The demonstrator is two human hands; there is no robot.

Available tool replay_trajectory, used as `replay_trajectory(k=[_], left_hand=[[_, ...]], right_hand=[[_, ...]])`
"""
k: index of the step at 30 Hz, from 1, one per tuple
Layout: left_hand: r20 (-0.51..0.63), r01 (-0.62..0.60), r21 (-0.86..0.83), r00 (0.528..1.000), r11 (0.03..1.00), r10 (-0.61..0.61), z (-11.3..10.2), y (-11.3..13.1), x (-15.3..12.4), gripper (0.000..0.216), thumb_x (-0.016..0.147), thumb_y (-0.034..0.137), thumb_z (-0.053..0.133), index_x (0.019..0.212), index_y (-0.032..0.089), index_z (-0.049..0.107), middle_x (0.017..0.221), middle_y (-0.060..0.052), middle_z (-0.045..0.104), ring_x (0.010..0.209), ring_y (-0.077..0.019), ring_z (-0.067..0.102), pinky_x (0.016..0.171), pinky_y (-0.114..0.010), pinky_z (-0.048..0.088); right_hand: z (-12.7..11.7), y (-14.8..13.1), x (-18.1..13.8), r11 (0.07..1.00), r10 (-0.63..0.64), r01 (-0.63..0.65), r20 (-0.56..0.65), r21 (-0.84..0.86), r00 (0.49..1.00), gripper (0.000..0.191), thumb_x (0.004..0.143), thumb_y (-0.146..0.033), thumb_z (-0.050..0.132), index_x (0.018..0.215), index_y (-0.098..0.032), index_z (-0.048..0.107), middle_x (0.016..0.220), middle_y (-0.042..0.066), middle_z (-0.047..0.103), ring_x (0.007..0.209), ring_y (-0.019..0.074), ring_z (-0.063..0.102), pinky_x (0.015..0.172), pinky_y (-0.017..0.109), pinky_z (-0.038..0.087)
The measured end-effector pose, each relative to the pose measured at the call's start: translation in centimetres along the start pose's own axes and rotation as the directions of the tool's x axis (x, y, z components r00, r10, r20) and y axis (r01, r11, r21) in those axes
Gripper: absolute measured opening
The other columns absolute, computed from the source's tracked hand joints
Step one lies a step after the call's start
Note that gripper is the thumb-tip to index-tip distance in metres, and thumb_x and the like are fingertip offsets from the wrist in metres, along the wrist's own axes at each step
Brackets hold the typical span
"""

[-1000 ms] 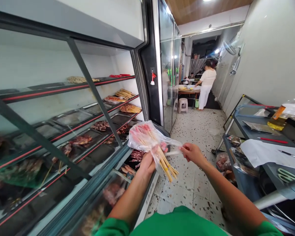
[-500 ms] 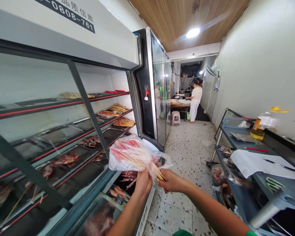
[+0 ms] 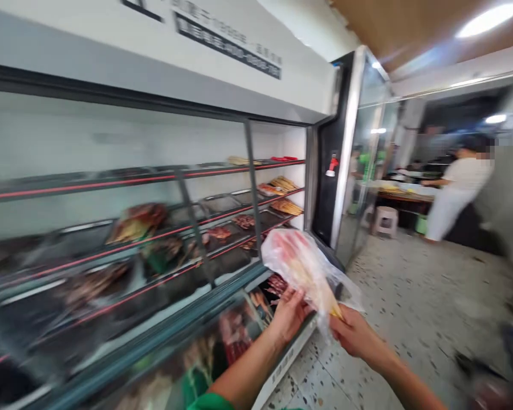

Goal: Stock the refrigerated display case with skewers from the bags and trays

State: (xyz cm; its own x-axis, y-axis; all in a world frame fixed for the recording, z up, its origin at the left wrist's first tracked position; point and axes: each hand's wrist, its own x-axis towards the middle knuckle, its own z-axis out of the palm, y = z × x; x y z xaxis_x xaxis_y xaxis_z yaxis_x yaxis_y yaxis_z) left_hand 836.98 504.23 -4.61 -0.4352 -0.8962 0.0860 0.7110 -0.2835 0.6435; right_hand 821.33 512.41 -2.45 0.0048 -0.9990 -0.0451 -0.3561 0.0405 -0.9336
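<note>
A clear plastic bag (image 3: 297,259) holds a bundle of skewers with pinkish-red food at the far end and pale sticks toward me. My right hand (image 3: 354,331) is closed around the stick ends at the bag's near end. On the bag's left side, my left hand (image 3: 291,314) has its fingers curled against the plastic; part of its grip is hidden. The bag is tilted, over the front edge of the refrigerated display case (image 3: 205,285). Just behind my left hand, dark red meat skewers (image 3: 276,285) lie in the case's lower section.
Shelves in the case carry trays with skewers (image 3: 287,206) and pieces of meat (image 3: 143,219). A glass-door cabinet (image 3: 370,165) stands beyond it. Farther back are a stool (image 3: 385,222), a worktable (image 3: 404,195) and a person in white (image 3: 461,185). Speckled floor (image 3: 393,296) runs along the right.
My view has swung left, so more of the case shows and the trolley on the right is mostly out of view. My left hand's fingers have loosened and slid along the bag.
</note>
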Motion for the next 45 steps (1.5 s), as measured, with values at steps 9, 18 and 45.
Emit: replay_trajectory(k=[9, 18, 45], left_hand=[[-0.064, -0.121, 0.743, 0.966, 0.658, 0.249, -2.1, 2.4, -7.4, 0.067, 0.052, 0.054, 0.094, 0.096, 0.011, 0.067, 0.084, -0.008, 0.07, 0.074, -0.0167, 0.062, 0.068, -0.028, 0.049], [0.012, -0.112, 0.988, 0.752, 0.11, 0.659, -4.4, 7.7, -11.8, 0.035, 0.09, 0.038, 0.056, 0.065, 0.015, 0.066, 0.061, -0.002, 0.058, 0.059, -0.0139, 0.049, 0.059, -0.027, 0.035], [-0.555, -0.42, 0.093, 0.731, 0.903, 0.397, -23.8, 24.0, -28.4, 0.044, 0.059, 0.04, 0.085, 0.087, 0.009, 0.071, 0.085, -0.009, 0.067, 0.083, -0.0207, 0.062, 0.08, -0.031, 0.052]], right_hand=[[5.7, -3.6, 1.8, 0.852, 0.048, -0.216, 0.34, 0.478, 0.939, 0.058, 0.061, -0.063, 0.08, 0.08, -0.022, 0.043, 0.047, -0.011, 0.037, 0.035, 0.0012, 0.026, 0.036, 0.017, 0.016], [12.3, -7.8, 3.2, 0.729, 0.128, -0.407, 0.474, 0.551, 0.871, 0.03, 0.073, -0.029, 0.079, 0.078, -0.018, 0.052, 0.045, -0.013, 0.038, 0.034, 0.0025, 0.034, 0.033, 0.012, 0.021], [26.6, -8.2, 6.2, 0.733, 0.224, -0.654, 0.844, 0.184, 0.488, 0.034, 0.071, -0.034, 0.083, 0.089, -0.013, 0.062, 0.063, -0.008, 0.047, 0.037, -0.0034, 0.022, 0.03, 0.009, 0.017]])
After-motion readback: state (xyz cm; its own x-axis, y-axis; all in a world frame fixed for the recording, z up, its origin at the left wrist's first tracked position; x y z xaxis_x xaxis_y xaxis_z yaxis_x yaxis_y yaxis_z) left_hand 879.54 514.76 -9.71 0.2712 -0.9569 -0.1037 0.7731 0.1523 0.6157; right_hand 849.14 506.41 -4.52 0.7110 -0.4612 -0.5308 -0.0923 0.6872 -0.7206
